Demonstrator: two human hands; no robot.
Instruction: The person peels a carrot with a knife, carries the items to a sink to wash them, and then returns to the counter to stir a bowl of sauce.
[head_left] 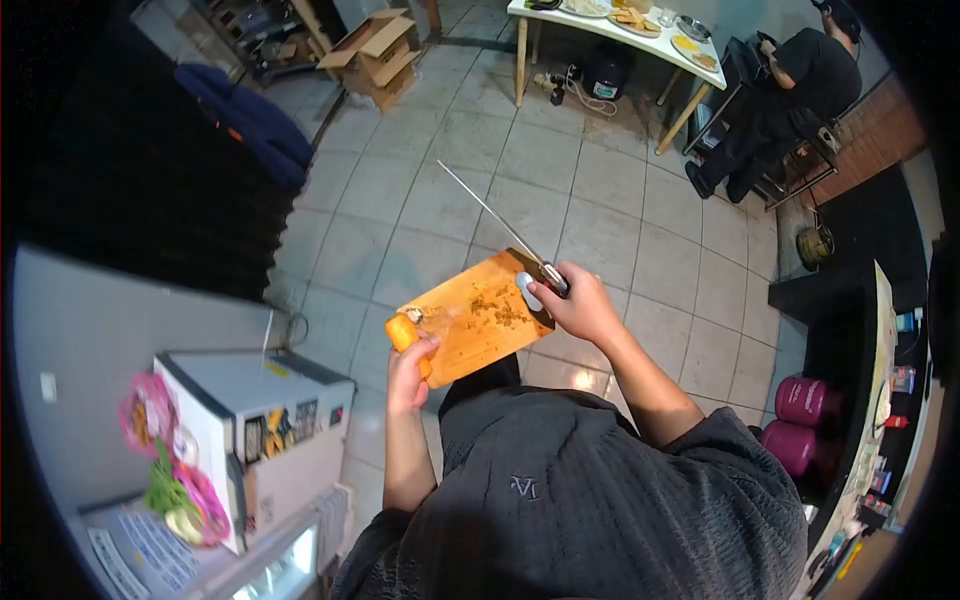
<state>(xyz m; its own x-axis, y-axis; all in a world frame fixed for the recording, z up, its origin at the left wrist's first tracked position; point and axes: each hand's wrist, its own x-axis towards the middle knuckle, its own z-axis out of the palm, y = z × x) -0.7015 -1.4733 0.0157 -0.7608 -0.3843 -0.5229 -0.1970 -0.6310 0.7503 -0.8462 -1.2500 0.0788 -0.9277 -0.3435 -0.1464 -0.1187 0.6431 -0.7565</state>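
Now, left hand [407, 378] grips long orange thing [402, 332], brown wooden board [455, 342]; right hand [585, 305] grips board, silver knife [500, 221], maybe so none fall.

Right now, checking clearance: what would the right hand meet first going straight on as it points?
Past the knife it holds, the right hand seems clear over the floor, perhaps until the box; depth is unclear.

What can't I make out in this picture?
All in the head view:
Knife handle: partly covered by the right hand.
Orange item: partly covered by the left hand.
Dark bits on the cutting board: too small to identify.
White table: cut off by the top edge.
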